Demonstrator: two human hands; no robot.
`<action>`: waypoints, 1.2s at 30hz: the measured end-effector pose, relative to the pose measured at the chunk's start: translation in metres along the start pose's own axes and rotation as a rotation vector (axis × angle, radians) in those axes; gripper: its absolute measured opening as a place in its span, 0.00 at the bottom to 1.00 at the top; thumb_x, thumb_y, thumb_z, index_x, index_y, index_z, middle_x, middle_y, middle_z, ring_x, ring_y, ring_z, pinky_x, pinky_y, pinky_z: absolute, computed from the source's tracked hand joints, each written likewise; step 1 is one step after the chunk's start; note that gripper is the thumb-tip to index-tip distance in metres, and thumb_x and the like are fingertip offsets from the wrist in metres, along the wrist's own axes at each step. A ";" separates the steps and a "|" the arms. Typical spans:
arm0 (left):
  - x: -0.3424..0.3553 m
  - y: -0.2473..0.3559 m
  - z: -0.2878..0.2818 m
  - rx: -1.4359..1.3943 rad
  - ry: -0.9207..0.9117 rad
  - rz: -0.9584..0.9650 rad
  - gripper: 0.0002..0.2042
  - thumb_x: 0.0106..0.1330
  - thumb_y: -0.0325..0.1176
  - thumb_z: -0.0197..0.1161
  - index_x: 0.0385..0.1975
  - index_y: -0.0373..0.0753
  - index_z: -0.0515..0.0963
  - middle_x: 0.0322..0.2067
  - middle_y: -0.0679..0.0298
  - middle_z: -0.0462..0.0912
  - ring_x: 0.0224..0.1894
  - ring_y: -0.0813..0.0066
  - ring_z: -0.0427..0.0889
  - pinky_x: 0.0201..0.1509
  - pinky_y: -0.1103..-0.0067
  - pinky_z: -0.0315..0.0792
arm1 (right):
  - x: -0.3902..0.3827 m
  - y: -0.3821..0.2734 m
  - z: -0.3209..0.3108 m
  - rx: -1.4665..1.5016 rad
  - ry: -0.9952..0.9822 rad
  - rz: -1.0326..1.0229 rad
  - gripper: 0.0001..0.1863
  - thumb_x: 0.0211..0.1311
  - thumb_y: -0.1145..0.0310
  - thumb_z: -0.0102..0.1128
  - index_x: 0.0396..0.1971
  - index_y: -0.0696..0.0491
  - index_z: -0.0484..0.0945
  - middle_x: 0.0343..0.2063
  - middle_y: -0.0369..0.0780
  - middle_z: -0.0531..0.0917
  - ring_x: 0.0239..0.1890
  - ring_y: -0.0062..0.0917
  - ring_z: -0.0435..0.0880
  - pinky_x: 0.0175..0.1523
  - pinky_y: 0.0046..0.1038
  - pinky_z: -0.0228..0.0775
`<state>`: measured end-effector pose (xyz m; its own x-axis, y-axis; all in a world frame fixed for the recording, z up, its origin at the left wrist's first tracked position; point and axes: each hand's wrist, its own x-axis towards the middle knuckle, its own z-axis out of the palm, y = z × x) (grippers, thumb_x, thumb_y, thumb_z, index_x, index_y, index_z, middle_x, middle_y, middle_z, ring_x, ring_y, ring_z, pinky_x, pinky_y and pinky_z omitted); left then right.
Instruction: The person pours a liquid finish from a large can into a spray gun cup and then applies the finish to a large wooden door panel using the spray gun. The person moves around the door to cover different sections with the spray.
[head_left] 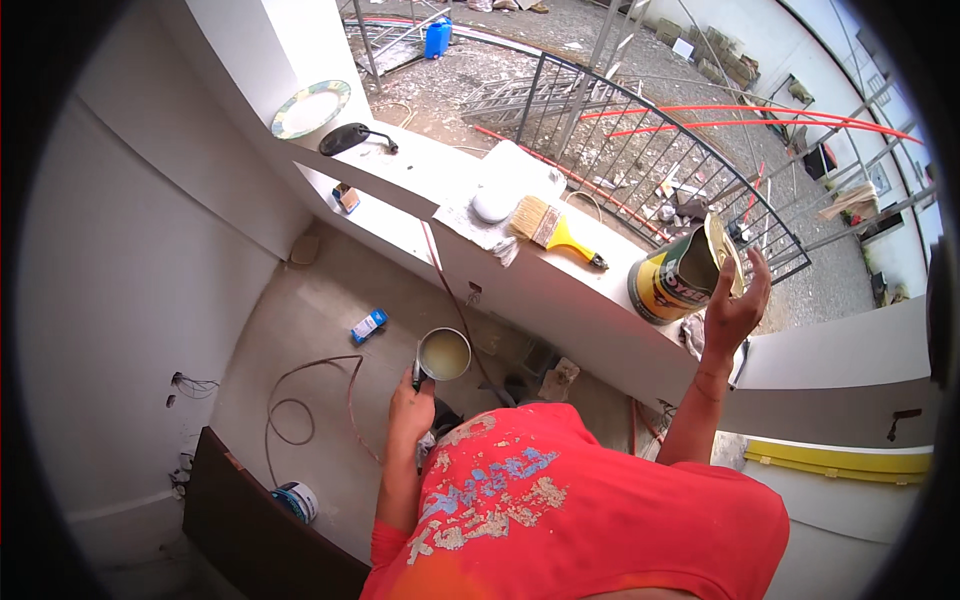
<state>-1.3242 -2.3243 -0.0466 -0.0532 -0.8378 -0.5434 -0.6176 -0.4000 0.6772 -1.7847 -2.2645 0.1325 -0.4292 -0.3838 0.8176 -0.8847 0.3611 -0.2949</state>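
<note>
My left hand point(408, 408) is closed round the dark handle of a metal mug point(445, 354), which holds a pale yellowish liquid and hangs over the floor in front of my body. My right hand point(735, 305) is raised beside a green and yellow paint can point(668, 283) that stands on the ledge. Its fingers are spread, and the thumb is by the can's raised, bent lid point(722, 243); whether they touch is unclear. To the can's left lies a wide paintbrush point(556, 233) with a yellow handle and pale bristles.
Along the white ledge point(600, 285) are a white rounded object point(493, 203), a dark mirror-like piece point(345, 139) and a patterned plate point(311, 109). A hose point(290, 402), a blue-and-white packet point(369, 327) and a tub point(296, 502) lie below. A metal railing point(660, 140) stands outside.
</note>
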 end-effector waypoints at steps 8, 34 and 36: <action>-0.013 -0.052 -0.054 -0.091 0.154 -0.022 0.24 0.71 0.41 0.56 0.59 0.29 0.72 0.48 0.33 0.82 0.54 0.33 0.80 0.58 0.54 0.72 | -0.048 -0.188 0.169 0.402 -0.716 -0.425 0.32 0.71 0.61 0.65 0.71 0.54 0.67 0.66 0.52 0.75 0.68 0.49 0.73 0.71 0.48 0.64; 0.067 -0.236 -0.316 -0.419 0.594 -0.437 0.19 0.71 0.38 0.53 0.52 0.29 0.75 0.41 0.38 0.84 0.47 0.40 0.85 0.53 0.56 0.74 | -0.163 -0.651 0.188 1.201 -1.297 -0.929 0.35 0.55 0.71 0.74 0.65 0.55 0.73 0.62 0.49 0.76 0.63 0.46 0.76 0.67 0.42 0.69; 0.078 -0.231 -0.342 -0.522 0.619 -0.445 0.19 0.71 0.38 0.54 0.52 0.29 0.76 0.40 0.39 0.84 0.46 0.40 0.85 0.52 0.56 0.74 | -0.178 -0.723 0.195 1.308 -1.282 -1.190 0.35 0.56 0.65 0.75 0.64 0.51 0.74 0.60 0.48 0.76 0.59 0.47 0.76 0.64 0.43 0.70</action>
<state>-0.9172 -2.4249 -0.0755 0.6264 -0.5561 -0.5463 -0.0407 -0.7232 0.6894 -1.1042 -2.6235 0.1037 0.8949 -0.3277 0.3030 -0.1051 -0.8145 -0.5706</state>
